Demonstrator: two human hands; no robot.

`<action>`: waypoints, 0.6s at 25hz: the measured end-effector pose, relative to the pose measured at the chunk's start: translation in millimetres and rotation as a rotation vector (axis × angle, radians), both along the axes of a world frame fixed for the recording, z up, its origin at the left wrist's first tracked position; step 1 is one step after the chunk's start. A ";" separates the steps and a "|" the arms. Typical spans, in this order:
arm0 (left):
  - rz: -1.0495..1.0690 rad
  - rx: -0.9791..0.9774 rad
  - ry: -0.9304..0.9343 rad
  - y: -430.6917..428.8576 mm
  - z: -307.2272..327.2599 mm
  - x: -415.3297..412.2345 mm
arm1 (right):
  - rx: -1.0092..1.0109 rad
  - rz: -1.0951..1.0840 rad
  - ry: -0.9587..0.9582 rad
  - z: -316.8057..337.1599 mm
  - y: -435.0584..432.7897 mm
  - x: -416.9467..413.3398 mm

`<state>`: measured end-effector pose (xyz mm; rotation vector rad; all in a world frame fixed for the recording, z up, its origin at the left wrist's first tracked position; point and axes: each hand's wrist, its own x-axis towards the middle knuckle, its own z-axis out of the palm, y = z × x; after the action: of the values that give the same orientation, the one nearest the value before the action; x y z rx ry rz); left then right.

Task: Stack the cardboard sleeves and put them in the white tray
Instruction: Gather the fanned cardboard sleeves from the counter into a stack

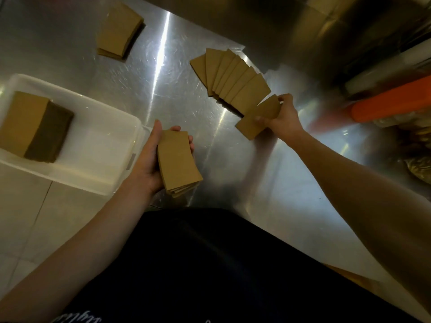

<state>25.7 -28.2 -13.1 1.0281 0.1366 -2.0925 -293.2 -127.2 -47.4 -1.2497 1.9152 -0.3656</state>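
Observation:
My left hand point(149, 159) grips a small stack of brown cardboard sleeves point(178, 163) just right of the white tray point(98, 173). My right hand point(283, 117) pinches a single sleeve point(257, 121) at the near end of a fanned row of sleeves point(231, 75) lying on the steel table. Inside the tray a tall stack of sleeves point(32, 127) lies on its side. Another loose stack point(120, 31) rests on the table at the back left.
The steel tabletop point(163, 94) reflects glare. An orange object point(391, 101) and blurred clutter sit at the right edge. The tray overhangs the table's near-left edge above a tiled floor point(25, 206). My dark clothing fills the bottom centre.

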 end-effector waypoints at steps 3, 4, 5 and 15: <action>-0.024 0.000 -0.003 -1.4 -2.6 -3.6 | 0.020 0.106 -0.046 7.0 -5.9 8.2; -0.033 0.001 -0.009 -1.7 -3.0 -4.6 | 0.025 0.118 -0.046 9.8 -14.4 10.7; -0.041 0.001 -0.012 -1.8 -3.0 -5.2 | 0.032 0.123 -0.036 12.5 -23.9 13.1; -0.006 -0.002 -0.032 1.6 -3.4 2.6 | 0.043 0.104 0.377 1.9 -55.4 22.6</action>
<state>28.3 -26.6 -16.5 1.0613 0.1160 -2.0799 -270.6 -182.6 -45.6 -1.4612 2.1444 -0.0334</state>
